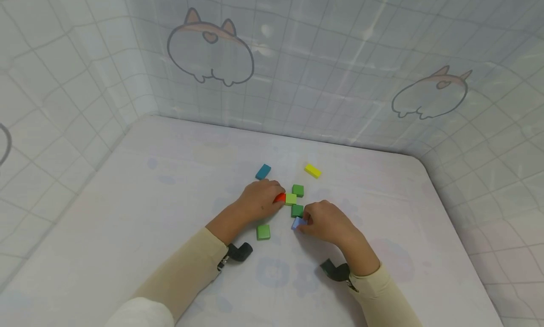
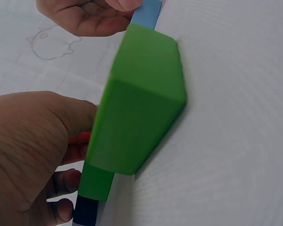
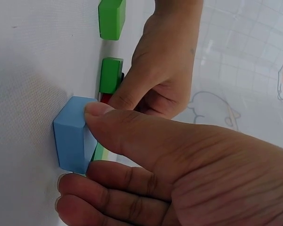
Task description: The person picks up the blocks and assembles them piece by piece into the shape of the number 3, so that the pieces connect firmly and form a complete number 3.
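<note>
Near the middle of the table my left hand (image 1: 262, 199) pinches a red block (image 1: 280, 197) between thumb and fingers. The red block sits against a yellow-green block (image 1: 291, 199). Close by are two green blocks, one behind (image 1: 298, 190) and one in front (image 1: 297, 211). My right hand (image 1: 328, 222) pinches a light blue block (image 3: 70, 134) between thumb and index finger, at the table surface beside the front green block. Another green block (image 1: 263, 232) lies in front of my left hand, looming large in the left wrist view.
Beyond my left hand lies a teal block (image 1: 263, 171). A yellow block (image 1: 312, 171) is farther back on the right. The pale table (image 1: 191, 152) is bounded by grid-patterned walls (image 1: 323, 72) at the back and both sides.
</note>
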`<state>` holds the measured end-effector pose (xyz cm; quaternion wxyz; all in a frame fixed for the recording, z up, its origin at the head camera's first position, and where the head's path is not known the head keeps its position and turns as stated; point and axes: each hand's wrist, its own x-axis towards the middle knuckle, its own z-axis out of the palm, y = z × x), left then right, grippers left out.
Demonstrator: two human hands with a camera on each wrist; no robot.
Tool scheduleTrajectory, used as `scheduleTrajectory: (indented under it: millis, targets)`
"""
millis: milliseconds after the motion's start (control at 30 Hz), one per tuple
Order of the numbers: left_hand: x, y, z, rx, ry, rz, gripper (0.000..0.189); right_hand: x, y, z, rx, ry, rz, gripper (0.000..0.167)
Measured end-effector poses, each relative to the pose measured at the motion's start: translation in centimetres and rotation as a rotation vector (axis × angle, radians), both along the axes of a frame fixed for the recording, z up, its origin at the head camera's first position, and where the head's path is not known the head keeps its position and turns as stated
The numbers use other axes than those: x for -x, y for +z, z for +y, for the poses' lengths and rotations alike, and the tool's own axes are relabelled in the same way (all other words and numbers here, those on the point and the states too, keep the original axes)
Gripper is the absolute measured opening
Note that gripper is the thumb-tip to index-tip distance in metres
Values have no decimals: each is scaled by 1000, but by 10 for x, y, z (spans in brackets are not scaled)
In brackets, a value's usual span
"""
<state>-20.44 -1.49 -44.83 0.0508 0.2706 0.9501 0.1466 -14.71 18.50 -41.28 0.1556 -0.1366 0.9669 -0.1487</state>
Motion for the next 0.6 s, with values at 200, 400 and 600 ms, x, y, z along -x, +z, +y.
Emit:
scheduleTrajectory:
  millis: [200,400,600]
  targets:
    - [0,1,0,0,0,-8,39,-1,-1,-1,2,-4,4,21]
    - [0,2,0,14,-1,-5,39,-1,-1,-1,-2,-3,15,21]
    - [0,2,0,15,-3,5,39,-1,-2,-2,10,-1,23,21]
